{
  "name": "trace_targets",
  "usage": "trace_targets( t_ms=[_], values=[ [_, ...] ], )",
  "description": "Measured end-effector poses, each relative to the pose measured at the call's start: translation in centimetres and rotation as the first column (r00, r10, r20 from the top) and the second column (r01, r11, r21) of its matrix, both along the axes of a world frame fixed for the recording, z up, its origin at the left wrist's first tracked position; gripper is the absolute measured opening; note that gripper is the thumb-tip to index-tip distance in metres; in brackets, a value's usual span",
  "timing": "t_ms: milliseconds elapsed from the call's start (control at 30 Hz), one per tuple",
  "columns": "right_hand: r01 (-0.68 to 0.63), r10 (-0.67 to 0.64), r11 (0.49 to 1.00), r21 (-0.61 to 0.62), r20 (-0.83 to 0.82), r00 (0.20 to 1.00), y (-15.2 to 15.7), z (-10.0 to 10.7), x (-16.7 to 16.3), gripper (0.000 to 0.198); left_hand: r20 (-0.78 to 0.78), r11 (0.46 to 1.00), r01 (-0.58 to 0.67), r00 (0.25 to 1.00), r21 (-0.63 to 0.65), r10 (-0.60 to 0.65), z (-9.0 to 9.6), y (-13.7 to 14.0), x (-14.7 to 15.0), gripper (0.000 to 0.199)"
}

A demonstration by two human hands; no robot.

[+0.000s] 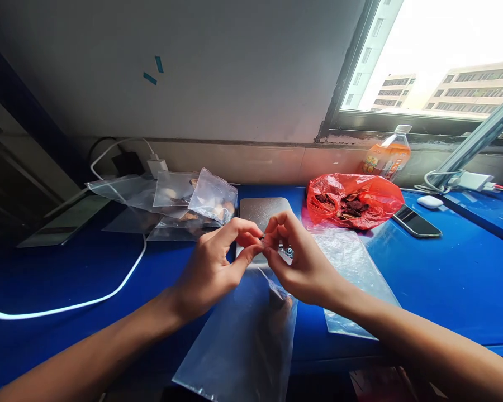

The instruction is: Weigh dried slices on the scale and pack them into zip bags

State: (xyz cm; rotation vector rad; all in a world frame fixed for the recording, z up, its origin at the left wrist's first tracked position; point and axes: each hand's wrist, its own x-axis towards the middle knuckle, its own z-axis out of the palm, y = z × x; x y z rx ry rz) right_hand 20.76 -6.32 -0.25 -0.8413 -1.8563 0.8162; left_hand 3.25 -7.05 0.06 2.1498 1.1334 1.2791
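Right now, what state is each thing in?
Left hand, fingertips pinched, hold unclear
Right hand, fingertips pinched, hold unclear
Red bag, open, dark pieces showing
Bottle, capped
Phone, face up, screen dark
Piled clear bags, some filled
Front clear bag, brownish contents
Right clear bag, lying flat
Silver device, partly hidden
White case, looks shut

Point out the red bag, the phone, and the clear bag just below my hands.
Red bag (384, 194), head view: the wall on its right side.
Phone (418, 221), head view: its dark screen.
Clear bag (237, 343), head view: middle of its plastic side.
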Motion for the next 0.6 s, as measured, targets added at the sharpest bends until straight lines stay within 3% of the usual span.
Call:
trace_targets(
  t_ms=[100, 267, 433, 600],
  values=[
    [0.004, -0.005, 1.0, 0.02, 0.007, 1.0, -0.2, 0.1, -0.2, 0.026, -0.029, 0.999, 0.037, 0.999, -0.001, -0.037, 0.6, -0.2, 0.0, 0.004],
    [-0.029, 0.028, 0.998, 0.059, 0.011, 1.0, 0.0, 0.9, 0.3, 0.025, 0.084, 0.999, 0.054, 0.995, -0.003, -0.053, 2.2, -0.4, -0.2, 0.017],
    [0.061, -0.063, 0.989, 0.137, 0.01, 0.998, 0.7, 1.6, 1.1, 0.024, 0.259, 0.999, -0.053, 0.964, -0.006, 0.053, 4.3, -0.1, -1.3, 0.031],
    [0.099, -0.096, 0.981, 0.164, -0.028, 0.995, 1.5, 1.9, 1.6, 0.024, 0.344, 0.992, -0.126, 0.932, -0.002, 0.119, 5.1, 0.5, -2.8, 0.038]
  ],
)
